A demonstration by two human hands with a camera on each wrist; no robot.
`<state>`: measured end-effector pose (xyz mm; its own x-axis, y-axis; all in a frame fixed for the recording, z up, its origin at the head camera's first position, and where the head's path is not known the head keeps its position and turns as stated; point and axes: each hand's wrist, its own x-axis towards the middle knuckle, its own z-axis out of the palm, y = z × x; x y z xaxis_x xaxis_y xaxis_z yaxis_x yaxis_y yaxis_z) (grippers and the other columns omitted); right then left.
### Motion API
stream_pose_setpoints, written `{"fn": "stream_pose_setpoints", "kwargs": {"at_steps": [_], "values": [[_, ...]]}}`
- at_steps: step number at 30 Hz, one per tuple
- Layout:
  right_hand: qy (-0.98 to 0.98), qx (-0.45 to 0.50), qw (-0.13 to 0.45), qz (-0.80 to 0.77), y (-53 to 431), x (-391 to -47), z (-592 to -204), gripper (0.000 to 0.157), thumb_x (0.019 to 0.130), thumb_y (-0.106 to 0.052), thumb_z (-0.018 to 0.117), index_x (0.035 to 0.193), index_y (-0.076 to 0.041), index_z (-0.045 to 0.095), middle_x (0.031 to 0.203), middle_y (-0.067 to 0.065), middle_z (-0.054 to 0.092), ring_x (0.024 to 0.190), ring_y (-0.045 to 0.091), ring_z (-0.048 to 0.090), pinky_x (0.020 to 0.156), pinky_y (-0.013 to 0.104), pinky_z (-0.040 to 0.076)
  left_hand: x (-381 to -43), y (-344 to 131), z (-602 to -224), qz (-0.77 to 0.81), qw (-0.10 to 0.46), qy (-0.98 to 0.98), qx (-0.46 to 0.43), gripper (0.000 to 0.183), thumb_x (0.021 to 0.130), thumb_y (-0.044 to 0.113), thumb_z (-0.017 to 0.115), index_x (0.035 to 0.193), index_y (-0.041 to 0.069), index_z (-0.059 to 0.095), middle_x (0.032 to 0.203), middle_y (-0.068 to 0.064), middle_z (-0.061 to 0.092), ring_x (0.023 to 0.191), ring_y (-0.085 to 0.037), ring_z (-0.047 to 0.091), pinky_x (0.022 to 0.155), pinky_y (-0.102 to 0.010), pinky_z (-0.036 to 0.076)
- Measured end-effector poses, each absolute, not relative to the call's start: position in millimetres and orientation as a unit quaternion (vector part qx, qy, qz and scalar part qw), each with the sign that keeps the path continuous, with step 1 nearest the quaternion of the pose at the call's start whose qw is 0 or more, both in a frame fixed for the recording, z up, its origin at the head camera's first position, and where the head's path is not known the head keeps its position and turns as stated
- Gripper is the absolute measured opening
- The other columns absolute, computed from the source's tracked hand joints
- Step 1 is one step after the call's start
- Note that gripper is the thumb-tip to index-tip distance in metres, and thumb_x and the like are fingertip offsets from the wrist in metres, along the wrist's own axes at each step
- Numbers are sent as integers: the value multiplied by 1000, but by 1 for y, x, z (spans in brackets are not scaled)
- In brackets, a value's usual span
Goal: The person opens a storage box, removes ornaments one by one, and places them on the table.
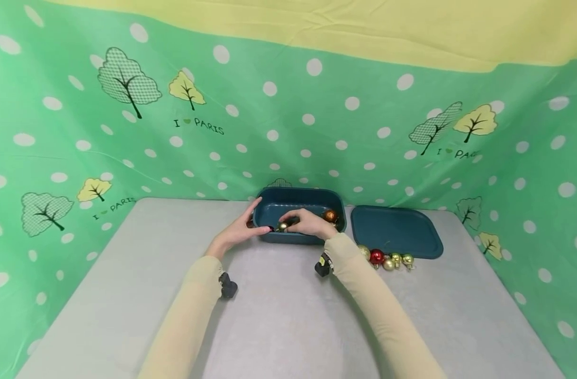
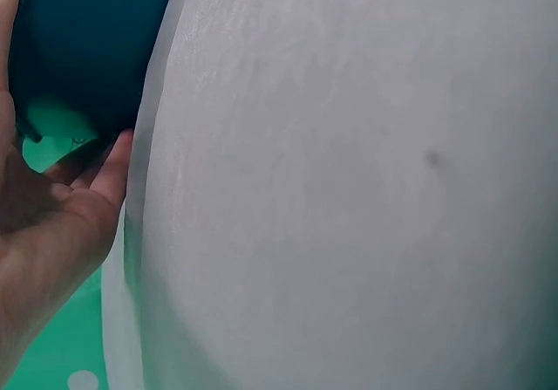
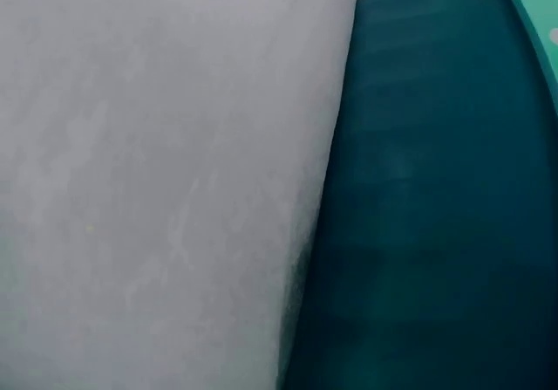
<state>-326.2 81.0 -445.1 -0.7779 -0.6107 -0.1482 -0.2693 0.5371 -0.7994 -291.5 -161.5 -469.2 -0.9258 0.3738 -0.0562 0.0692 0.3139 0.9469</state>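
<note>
A dark blue rectangular box (image 1: 300, 239), without its lid on, stands at the back of the table. At its left end is my left hand (image 1: 236, 230), which holds the corner with the thumb along the front rim and the fingers against the outer end wall; in the left wrist view, the fingers (image 2: 109, 176) curl near the box's base. My right hand (image 1: 307, 223) reaches over the front rim and pinches a small gold Christmas ball (image 1: 282, 226) inside the box. A copper-orange ball (image 1: 330, 216) lies at the box's right end. The right wrist view mostly shows the box's outer wall (image 3: 436, 198).
Right of the box lies a flat dark blue lid (image 1: 397, 231). Along its front edge sit several gold balls (image 1: 388, 263) and a red ball (image 1: 376, 256). A green dotted curtain (image 1: 288, 116) hangs behind and beside the grey table (image 1: 279, 316).
</note>
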Motion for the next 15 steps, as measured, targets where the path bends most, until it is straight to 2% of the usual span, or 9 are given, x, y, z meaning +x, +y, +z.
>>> {"fn": "stream_pose_setpoints", "kwargs": {"at_steps": [8,15], "values": [[865,-252,199,-385,76,-326,-445,21,90,3,63,111,1,67,107,10,65,98,22,60,84,32,49,-292,-163,-472,565,128,805,127,94,89,30,72,156,38,7,160,-14,3,142,-36,17,109,-55,22],[841,-226,203,-448,78,-324,-443,22,92,1,63,114,2,63,107,12,64,98,23,61,83,33,51,-292,-162,-472,576,134,796,129,93,90,26,71,156,34,7,159,-18,6,139,-38,23,108,-55,24]]}}
